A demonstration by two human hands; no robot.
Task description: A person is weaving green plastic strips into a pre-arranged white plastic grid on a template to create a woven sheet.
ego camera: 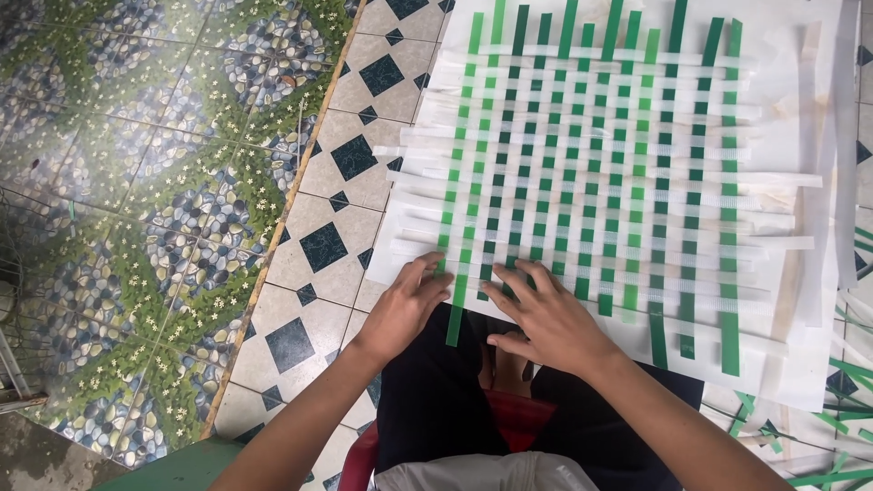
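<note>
At six o'clock, a red stool (509, 423) under dark trousers (436, 400). Just beyond, left hand (405, 305) and right hand (546, 318), both released, fingers spread flat, pressing the near edge of the mat (591, 173). Between them, one green strip (457, 305) hanging past that edge. Toward twelve o'clock, mat woven of green and white strips on a white sheet (800, 364). At nine o'clock, tiled floor (164, 182); at four o'clock, loose strips (837, 427).

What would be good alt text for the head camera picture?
Two bare hands, left hand and right hand, press on the near edge of a woven mat of green and white strips, lying flat on a tiled floor.
</note>
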